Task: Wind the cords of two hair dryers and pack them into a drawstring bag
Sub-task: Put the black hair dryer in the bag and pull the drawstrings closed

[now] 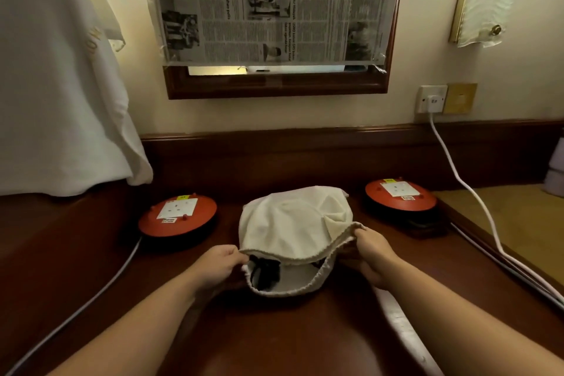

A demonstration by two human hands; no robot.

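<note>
Head view: a dark wooden desk (274, 339) fills the lower frame, with a raised wooden ledge at its back against a cream wall. Above it hangs a wood-framed mirror (274, 82) covered by one sheet of newspaper (271, 3). A white cloth (58, 76) hangs at the left; a wall lamp (485, 0) glows at the upper right. One wall socket (432, 98) holds a white plug, and its white cable (476, 195) runs down along the desk's right edge.

One cream drawstring bag (290, 223) lies in the middle of the desk, its long axis running away from the person, closed end toward the wall, mouth pointing at the person and held open. Something black (265, 272) shows inside the mouth; what it is cannot be told for sure.

Two red round cord reels flank the bag, the left reel (178, 217) and the right reel (401, 195), each well apart from it and each with one white socket plate on top. A grey cable (91, 299) leaves the left reel toward the near left.

The left hand (219, 265) pinches the mouth's left rim, fingers curled. The right hand (374, 253) grips the right rim, lifting the upper edge.
</note>
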